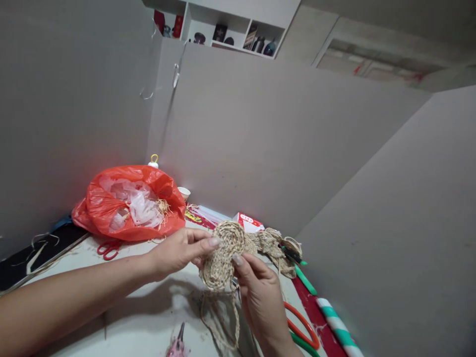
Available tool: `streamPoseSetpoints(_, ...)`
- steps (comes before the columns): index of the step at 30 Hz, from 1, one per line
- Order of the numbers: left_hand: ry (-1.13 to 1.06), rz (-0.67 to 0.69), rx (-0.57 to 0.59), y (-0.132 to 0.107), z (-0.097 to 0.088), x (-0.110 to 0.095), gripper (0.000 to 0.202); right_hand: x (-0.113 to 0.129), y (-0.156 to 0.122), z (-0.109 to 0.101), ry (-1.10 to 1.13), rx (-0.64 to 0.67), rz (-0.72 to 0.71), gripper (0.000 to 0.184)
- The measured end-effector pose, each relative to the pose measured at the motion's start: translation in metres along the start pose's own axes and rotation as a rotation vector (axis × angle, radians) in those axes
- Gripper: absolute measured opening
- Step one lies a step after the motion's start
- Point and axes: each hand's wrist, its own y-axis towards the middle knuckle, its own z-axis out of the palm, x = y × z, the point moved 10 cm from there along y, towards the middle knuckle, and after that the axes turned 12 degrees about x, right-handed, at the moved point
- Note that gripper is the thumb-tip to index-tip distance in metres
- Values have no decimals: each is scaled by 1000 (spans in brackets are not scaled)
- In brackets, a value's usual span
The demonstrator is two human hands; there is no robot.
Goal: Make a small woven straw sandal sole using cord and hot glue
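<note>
L hand (184,253) pinches the upper L edge of the coil (222,260), thumb on the near face, fingers mostly hidden behind; R hand (260,290) pinches its lower R edge same way. Both grips closed to abt the coil's thickness, no wider. Coil is held up off the table (148,310), between the hands, above the glue gun (177,345).

To do this well, I'd say: grip light, thumbs flat, so rows don't buckle; press rows snug, side by side, w/o overlap; hold the loose cord (237,322) clear of the gun's tip, b/c it could snag.

Looks: straw-tan w/ darker flecks, rough braid, oblong, rounded ends, slight waist mid-way. Rows curve round the ends, approx. parallel. Cord hangs below in a long loop. Underside n/a, can't see it.
</note>
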Motion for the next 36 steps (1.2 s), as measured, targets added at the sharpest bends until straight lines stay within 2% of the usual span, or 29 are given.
streamPoseSetpoints(6,-55,78,-193,-3,-16,3,31,-4,2,-5,75,-35,-19,22)
streamPoseSetpoints(9,-73,94,-207,-3,-16,7,29,-4,2,1,137,11,-19,19)
streamPoseSetpoints(12,-127,72,-186,-4,-14,11,29,-3,4,15,204,126,11,15)
streamPoseSetpoints(19,-263,-72,-116,-5,0,23,29,-4,-7,39,275,337,84,64)
streamPoseSetpoints(24,-363,-88,-46,-7,17,24,27,-10,-17,45,252,490,110,80)
streamPoseSetpoints(27,-328,-74,-34,-10,23,23,28,-12,-18,39,207,474,106,82)
streamPoseSetpoints(31,-297,-39,-63,-14,27,23,26,-12,-18,31,167,364,113,87)
streamPoseSetpoints(36,-312,-4,-110,-19,30,23,24,-7,-20,18,146,224,34,90)
